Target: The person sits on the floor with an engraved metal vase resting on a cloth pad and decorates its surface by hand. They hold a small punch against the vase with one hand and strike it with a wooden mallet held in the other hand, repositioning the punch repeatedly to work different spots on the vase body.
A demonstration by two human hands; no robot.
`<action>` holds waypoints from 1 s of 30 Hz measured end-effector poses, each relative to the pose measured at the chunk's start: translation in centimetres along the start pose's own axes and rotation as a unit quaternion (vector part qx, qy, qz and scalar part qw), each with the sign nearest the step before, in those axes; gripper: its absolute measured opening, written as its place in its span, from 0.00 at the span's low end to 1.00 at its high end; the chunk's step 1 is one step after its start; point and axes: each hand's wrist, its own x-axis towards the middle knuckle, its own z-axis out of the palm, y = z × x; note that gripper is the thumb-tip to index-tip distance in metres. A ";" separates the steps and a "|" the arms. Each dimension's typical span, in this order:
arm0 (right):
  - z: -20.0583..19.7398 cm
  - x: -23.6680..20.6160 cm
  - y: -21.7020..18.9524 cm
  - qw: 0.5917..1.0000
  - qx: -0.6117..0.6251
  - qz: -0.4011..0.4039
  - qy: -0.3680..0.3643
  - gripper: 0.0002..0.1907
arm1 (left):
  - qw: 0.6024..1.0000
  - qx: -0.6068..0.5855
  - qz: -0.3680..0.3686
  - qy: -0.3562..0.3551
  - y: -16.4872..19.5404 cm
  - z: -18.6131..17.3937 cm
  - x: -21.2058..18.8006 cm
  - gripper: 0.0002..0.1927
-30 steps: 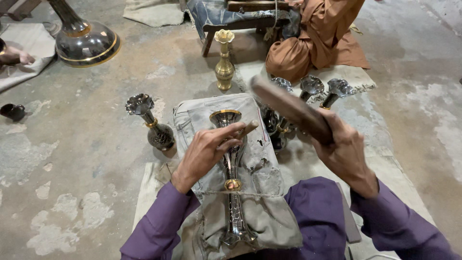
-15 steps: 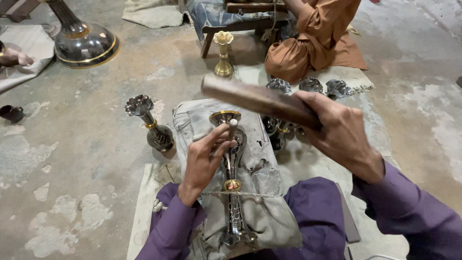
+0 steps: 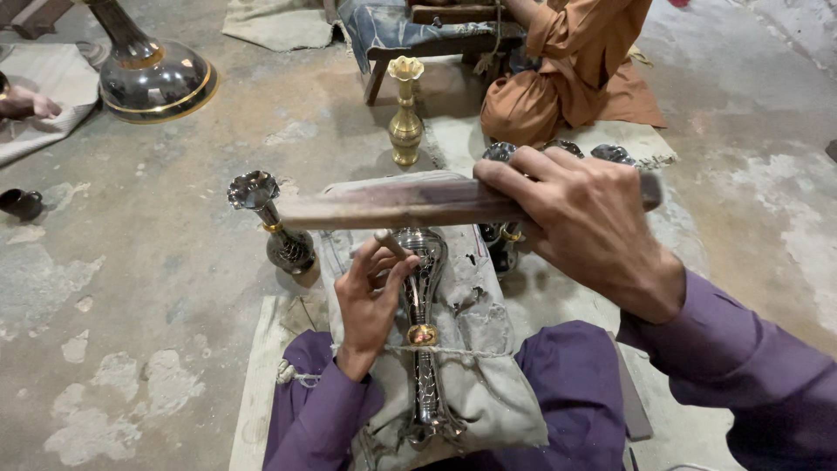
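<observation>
Right hand (image 3: pixel 586 218) is clenched around a long wooden bat (image 3: pixel 392 205), which lies level just above the left hand (image 3: pixel 370 301). Left hand pinches a small punch (image 3: pixel 391 244) between thumb and fingertips, its lower end hidden behind the fingers, so I cannot tell whether it touches the metal. Directly beside those fingers lies a silver engraved vase (image 3: pixel 425 331) with a brass ring at its waist, stretched lengthwise over a grey padded cloth (image 3: pixel 475 349) and tied down by a cord; all of it sits on the person's lap, purple sleeves on both sides. Left of the left hand, on the concrete floor (image 3: pixel 166 288), a dark fluted vase (image 3: pixel 270 222) stands upright. Beyond the bat stands a brass vase (image 3: pixel 405 109); under the right hand, more silver pieces (image 3: pixel 501 235) cluster. Far left, a large domed metal base (image 3: pixel 153 78); far ahead, someone in orange clothing (image 3: pixel 575 74) sits by a low stool (image 3: pixel 410 39)
</observation>
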 end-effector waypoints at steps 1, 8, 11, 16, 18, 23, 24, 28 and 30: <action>0.0 0.1 0.0 0.999 0.042 0.011 -0.023 0.22 | 1.000 0.005 0.005 0.005 -0.1 0.0 0.0 0.23; 0.1 0.6 -0.1 0.998 0.032 -0.002 -0.050 0.22 | 0.999 0.011 0.035 0.019 -0.2 0.2 -0.5 0.23; -0.1 0.7 -0.3 0.992 0.018 0.018 -0.123 0.21 | 0.999 0.017 0.034 0.029 -0.2 0.2 -0.6 0.21; -0.4 0.5 -0.4 0.999 0.047 -0.010 -0.006 0.21 | 0.998 0.042 0.035 0.015 -0.7 0.1 -0.4 0.25; -0.3 0.3 -0.1 0.983 0.176 -0.012 0.040 0.25 | 0.997 0.069 0.039 -0.004 -1.0 0.0 -0.2 0.25; 0.9 -1.1 0.6 0.996 0.031 0.049 -0.060 0.20 | 0.992 0.098 0.053 -0.052 -0.8 -0.4 0.8 0.22; 1.2 -1.4 0.7 0.996 0.058 0.056 -0.025 0.21 | 0.993 0.096 0.043 -0.060 -0.6 -0.5 1.0 0.24; 2.2 -3.0 0.8 0.976 0.143 0.141 -0.080 0.20 | 0.992 0.069 0.022 -0.102 0.6 -1.0 1.8 0.23; 2.5 -4.0 0.5 0.989 0.047 0.133 -0.055 0.22 | 0.990 0.069 0.013 -0.123 1.2 -1.2 2.2 0.22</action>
